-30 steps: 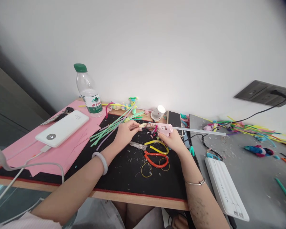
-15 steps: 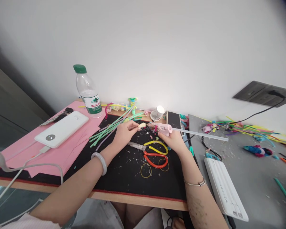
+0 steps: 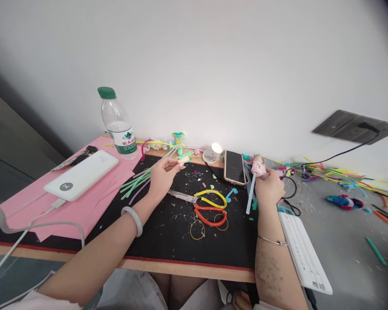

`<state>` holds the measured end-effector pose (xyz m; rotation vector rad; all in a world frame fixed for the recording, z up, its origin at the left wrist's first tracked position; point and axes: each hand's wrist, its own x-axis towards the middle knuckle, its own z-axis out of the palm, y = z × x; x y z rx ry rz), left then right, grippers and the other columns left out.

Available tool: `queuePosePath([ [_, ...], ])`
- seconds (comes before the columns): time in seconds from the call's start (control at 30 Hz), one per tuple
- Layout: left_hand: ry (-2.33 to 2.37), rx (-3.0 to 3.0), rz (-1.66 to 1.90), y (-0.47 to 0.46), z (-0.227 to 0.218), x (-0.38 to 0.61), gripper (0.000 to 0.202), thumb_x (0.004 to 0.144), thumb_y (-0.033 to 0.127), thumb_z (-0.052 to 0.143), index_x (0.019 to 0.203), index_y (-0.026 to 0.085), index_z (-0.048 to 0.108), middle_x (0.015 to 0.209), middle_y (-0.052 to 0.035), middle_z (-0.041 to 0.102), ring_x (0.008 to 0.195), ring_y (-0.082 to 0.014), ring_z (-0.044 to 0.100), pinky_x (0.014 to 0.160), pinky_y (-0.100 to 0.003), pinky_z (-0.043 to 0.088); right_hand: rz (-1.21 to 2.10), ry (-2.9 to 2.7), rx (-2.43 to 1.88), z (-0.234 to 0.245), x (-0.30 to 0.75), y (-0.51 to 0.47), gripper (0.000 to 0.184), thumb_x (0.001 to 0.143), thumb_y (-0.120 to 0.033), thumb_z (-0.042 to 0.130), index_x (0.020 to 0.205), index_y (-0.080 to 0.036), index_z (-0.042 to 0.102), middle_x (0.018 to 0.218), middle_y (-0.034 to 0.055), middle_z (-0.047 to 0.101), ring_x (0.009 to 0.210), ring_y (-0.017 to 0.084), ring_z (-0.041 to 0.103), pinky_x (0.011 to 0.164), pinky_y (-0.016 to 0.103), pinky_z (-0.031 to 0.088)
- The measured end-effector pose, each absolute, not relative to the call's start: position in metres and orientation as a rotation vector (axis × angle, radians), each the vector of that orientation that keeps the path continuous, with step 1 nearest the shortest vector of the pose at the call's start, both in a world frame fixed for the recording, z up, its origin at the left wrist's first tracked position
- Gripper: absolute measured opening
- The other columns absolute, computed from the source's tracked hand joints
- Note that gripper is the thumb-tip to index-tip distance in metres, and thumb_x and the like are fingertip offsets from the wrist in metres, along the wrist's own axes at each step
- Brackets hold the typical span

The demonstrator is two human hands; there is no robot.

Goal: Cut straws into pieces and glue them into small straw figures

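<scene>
Over the middle of the black mat, my left hand pinches a small pale yellow fuzzy piece; its exact kind is too small to tell. At the mat's right edge my right hand grips a pink hot glue gun, whose clear glue stick sticks out of the back toward me. Green pipe cleaners lie beside my left wrist. Between the hands lie scissors with yellow and red handles. A phone lies left of the glue gun.
At left, a water bottle and a white power bank stand on pink paper. A paper cup is near the wall. On the right grey table are a white power strip and a pile of coloured pipe cleaners.
My right hand has carried the glue gun away to the right and turned it, so the glue stick points toward me. My left hand has shifted slightly left and up with the yellow piece.
</scene>
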<state>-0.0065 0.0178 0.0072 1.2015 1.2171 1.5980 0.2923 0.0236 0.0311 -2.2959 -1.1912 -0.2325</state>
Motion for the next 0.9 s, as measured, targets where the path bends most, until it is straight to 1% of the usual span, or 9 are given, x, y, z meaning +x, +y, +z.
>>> queuePosePath([
  [0.07, 1.219, 1.182, 1.655, 0.019, 0.008, -0.008, 0.021, 0.068, 0.029, 0.066, 0.080, 0.014, 0.058, 0.082, -0.0068, 0.068, 0.077, -0.0195, 0.067, 0.077, -0.035, 0.053, -0.241, -1.158, -2.331, 0.027, 0.299, 0.024, 0.039, 0.071, -0.028, 0.052, 0.108, -0.017, 0.059, 0.094, 0.0174, 0.063, 0.096, 0.035, 0.050, 0.078, 0.047, 0.035],
  [0.17, 1.241, 1.181, 1.734, 0.021, 0.007, -0.011, 0.021, 0.069, 0.030, 0.065, 0.081, 0.015, 0.056, 0.080, -0.0056, 0.067, 0.077, -0.0185, 0.066, 0.074, -0.033, 0.053, -0.239, -1.150, -2.356, 0.019, 0.303, 0.026, 0.043, 0.068, -0.019, 0.050, 0.110, -0.012, 0.057, 0.101, 0.0209, 0.060, 0.103, 0.037, 0.045, 0.084, 0.053, 0.031],
  [0.37, 1.301, 1.130, 1.839, 0.027, 0.006, -0.017, 0.022, 0.070, 0.030, 0.063, 0.083, 0.015, 0.054, 0.079, -0.0041, 0.064, 0.071, -0.0153, 0.064, 0.067, -0.028, 0.052, -0.226, -1.177, -2.339, 0.017, 0.295, 0.029, 0.041, 0.065, -0.016, 0.046, 0.104, -0.012, 0.055, 0.114, 0.0206, 0.053, 0.113, 0.039, 0.037, 0.088, 0.062, 0.025],
  [0.47, 1.318, 1.112, 1.867, 0.030, 0.005, -0.020, 0.022, 0.071, 0.031, 0.062, 0.083, 0.016, 0.053, 0.080, -0.0037, 0.063, 0.071, -0.0144, 0.063, 0.066, -0.026, 0.052, -0.312, -1.278, -2.164, 0.026, 0.284, 0.027, 0.042, 0.068, -0.016, 0.042, 0.108, -0.010, 0.053, 0.111, 0.0197, 0.055, 0.109, 0.035, 0.042, 0.090, 0.057, 0.028],
  [0.53, 1.332, 1.105, 1.886, 0.031, 0.005, -0.022, 0.021, 0.071, 0.031, 0.061, 0.083, 0.016, 0.053, 0.079, -0.0031, 0.063, 0.071, -0.0141, 0.063, 0.065, -0.025, 0.051, -0.357, -1.412, -1.932, 0.032, 0.268, 0.024, 0.037, 0.073, -0.015, 0.038, 0.106, -0.009, 0.054, 0.106, 0.0182, 0.057, 0.105, 0.030, 0.047, 0.091, 0.048, 0.032],
  [0.63, 1.339, 1.093, 1.921, 0.033, 0.004, -0.024, 0.021, 0.071, 0.031, 0.062, 0.083, 0.016, 0.053, 0.079, -0.0024, 0.062, 0.070, -0.0135, 0.062, 0.063, -0.024, 0.050, -0.221, -1.682, -1.586, 0.038, 0.230, 0.017, 0.030, 0.081, -0.016, 0.036, 0.104, -0.011, 0.055, 0.098, 0.0141, 0.060, 0.096, 0.024, 0.052, 0.088, 0.038, 0.038],
  [0.7, 1.337, 1.090, 1.927, 0.034, 0.003, -0.025, 0.022, 0.071, 0.031, 0.062, 0.083, 0.016, 0.053, 0.079, -0.0023, 0.061, 0.070, -0.0132, 0.062, 0.065, -0.024, 0.050, -0.039, -1.947, -1.423, 0.038, 0.200, 0.015, 0.027, 0.083, -0.017, 0.038, 0.101, -0.015, 0.058, 0.096, 0.0118, 0.062, 0.093, 0.023, 0.053, 0.085, 0.036, 0.040],
  [0.77, 1.342, 1.087, 1.918, 0.034, 0.003, -0.025, 0.023, 0.071, 0.032, 0.062, 0.084, 0.016, 0.053, 0.079, -0.0024, 0.061, 0.071, -0.0133, 0.062, 0.067, -0.025, 0.050, 0.107, -2.226, -1.246, 0.035, 0.171, 0.016, 0.026, 0.082, -0.015, 0.041, 0.101, -0.018, 0.059, 0.096, 0.0098, 0.062, 0.095, 0.022, 0.053, 0.086, 0.035, 0.040],
  [0.9, 1.342, 1.085, 1.898, 0.033, 0.003, -0.024, 0.024, 0.070, 0.033, 0.063, 0.084, 0.016, 0.053, 0.080, -0.0027, 0.062, 0.072, -0.0136, 0.062, 0.068, -0.026, 0.051, 0.151, -2.493, -1.131, 0.024, 0.129, 0.032, 0.031, 0.079, -0.009, 0.044, 0.108, -0.015, 0.055, 0.106, 0.0111, 0.059, 0.104, 0.022, 0.049, 0.087, 0.034, 0.040],
])
